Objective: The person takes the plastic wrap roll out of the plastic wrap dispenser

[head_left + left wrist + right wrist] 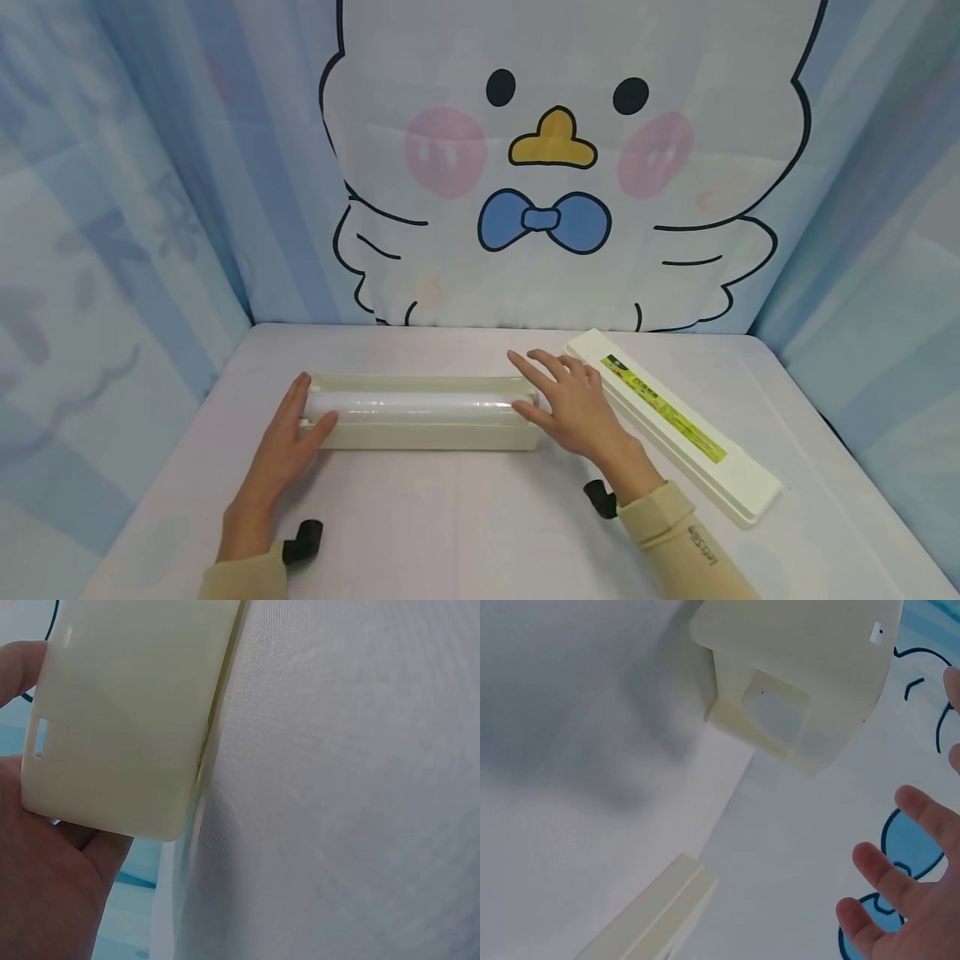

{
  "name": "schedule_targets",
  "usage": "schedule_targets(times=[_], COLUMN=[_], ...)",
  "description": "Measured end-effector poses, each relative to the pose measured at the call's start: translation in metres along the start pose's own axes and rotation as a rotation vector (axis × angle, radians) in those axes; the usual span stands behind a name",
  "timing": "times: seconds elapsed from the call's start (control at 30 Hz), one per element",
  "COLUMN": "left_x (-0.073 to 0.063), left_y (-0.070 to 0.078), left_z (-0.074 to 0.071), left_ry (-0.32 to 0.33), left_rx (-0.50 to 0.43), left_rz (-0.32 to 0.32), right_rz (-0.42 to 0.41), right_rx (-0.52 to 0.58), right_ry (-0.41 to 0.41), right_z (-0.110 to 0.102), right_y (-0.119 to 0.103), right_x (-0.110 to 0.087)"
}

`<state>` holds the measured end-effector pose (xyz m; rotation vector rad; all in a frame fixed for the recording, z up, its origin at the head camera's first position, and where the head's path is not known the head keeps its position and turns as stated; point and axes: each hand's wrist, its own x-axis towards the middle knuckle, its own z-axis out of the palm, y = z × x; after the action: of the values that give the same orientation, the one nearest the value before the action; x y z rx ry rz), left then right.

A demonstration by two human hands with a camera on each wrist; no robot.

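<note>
A cream cling film dispenser box [431, 439] lies lengthwise on the table, its top uncovered and a shiny roll of clear film [420, 408] inside. My left hand [279, 457] grips its left end, thumb over the near edge and fingers round the end. In the left wrist view the box's smooth front wall [127, 735] has a small slot near the thumb. My right hand [576, 407] hovers at the other end, fingers spread, with the thumb near the roll's end. The right wrist view shows an opening in the box's end wall [727, 675] and nothing in that hand.
Right of the box, a long cream lid [738, 483] with a yellow-green label [663, 408] lies slantwise, partly behind my right hand. A white cloth covers the table [450, 525]. Behind it hangs a curtain [555, 292] printed with a cartoon bird; blue curtains flank both sides.
</note>
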<state>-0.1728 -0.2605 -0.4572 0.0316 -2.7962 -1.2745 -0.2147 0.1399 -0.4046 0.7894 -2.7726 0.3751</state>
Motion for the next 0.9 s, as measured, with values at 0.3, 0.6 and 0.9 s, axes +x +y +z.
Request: schedule_targets(times=[0.3,0.6,0.9], left_x=[0.000,-0.001,0.002], left_y=[-0.003,-0.002,-0.002], left_z=[0.000,-0.001,-0.002], left_ry=[0.003,0.004,0.012], left_rx=[-0.004,-0.012,-0.018], left_rz=[0.000,0.006,0.030], right_rz=[-0.049,-0.084,-0.086], right_rx=[0.012,0.011,0.025], right_ry=[-0.028,-0.044,-0.122], right_z=[0.009,0.015,0.016], right_y=[-0.005,-0.010,-0.012], right_x=[0.005,0.008,0.012])
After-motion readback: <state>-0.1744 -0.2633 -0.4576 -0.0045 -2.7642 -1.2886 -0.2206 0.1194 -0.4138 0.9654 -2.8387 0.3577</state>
